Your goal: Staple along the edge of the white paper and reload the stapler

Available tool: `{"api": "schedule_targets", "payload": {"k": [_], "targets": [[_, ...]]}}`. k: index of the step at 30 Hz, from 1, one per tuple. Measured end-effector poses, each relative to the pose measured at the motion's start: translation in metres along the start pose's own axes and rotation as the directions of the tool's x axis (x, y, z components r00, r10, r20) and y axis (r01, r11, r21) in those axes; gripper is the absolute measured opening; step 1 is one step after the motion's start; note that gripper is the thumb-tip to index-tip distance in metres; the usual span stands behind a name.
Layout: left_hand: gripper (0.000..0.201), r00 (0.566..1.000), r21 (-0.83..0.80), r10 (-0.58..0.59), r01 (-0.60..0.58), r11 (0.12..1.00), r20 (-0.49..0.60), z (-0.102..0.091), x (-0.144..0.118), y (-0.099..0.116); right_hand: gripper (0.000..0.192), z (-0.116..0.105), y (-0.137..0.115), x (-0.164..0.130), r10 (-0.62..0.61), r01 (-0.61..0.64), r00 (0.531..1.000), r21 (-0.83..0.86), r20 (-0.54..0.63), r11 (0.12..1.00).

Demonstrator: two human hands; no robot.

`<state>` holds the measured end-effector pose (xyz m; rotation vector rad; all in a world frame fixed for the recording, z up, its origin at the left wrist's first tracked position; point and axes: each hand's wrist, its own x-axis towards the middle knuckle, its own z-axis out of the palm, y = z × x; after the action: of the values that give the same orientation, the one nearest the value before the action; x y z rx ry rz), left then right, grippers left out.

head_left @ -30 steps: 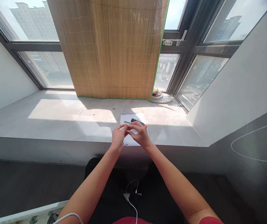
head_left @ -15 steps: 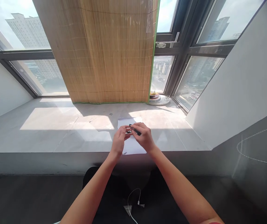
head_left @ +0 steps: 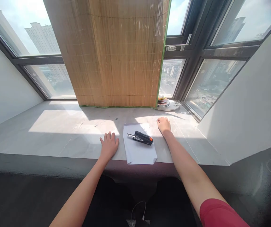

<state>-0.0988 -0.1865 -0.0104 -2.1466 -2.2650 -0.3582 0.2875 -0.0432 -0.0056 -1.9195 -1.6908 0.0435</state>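
A black stapler (head_left: 144, 138) with an orange end lies on white paper (head_left: 141, 155), its metal tray sticking out to the left. Left of the paper, my left hand (head_left: 109, 145) rests palm down on the sill, fingers spread and holding nothing. My right hand (head_left: 164, 124) is on the sill beyond the paper's right edge. Its fingers are closed together at the tips, where something tiny and pale seems to show, too small to name. Small grey strips (head_left: 116, 119), like staples, lie on the sill behind the paper.
A bamboo blind (head_left: 121, 56) hangs down to the back of the sill (head_left: 52, 138). Stacked plates (head_left: 165, 103) stand by the right window corner. The sill's front edge runs just before my legs, and a white cable (head_left: 138, 203) lies below between them.
My hands were together over the paper, holding the stapler. Now the stapler lies on the paper, my left hand has moved left and flattened, and my right hand has moved right.
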Motion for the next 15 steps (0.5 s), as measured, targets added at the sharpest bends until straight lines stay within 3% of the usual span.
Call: {"api": "schedule_targets", "payload": {"k": [4,7,11,15], "targets": [[0.048,1.0,0.032,-0.001,0.001,0.999,-0.014,0.0,-0.002,-0.001,0.015,0.011,0.006,0.003,-0.054,0.056,0.998,0.053,-0.034,0.997],[0.041,0.998,0.046,-0.032,0.035,0.998,-0.053,-0.002,0.014,0.0,0.015,0.013,0.017,0.008,-0.017,0.035,0.99,0.125,-0.14,0.991],[0.035,0.992,-0.062,-0.08,0.074,0.995,-0.1,-0.009,0.08,0.002,0.029,0.016,0.027,0.015,0.111,-0.073,0.978,0.208,-0.176,0.975],[0.047,0.992,-0.132,0.095,-0.105,0.986,-0.084,-0.008,0.149,0.005,0.033,0.016,0.028,0.016,0.138,-0.112,0.984,0.222,-0.108,0.969]]}}
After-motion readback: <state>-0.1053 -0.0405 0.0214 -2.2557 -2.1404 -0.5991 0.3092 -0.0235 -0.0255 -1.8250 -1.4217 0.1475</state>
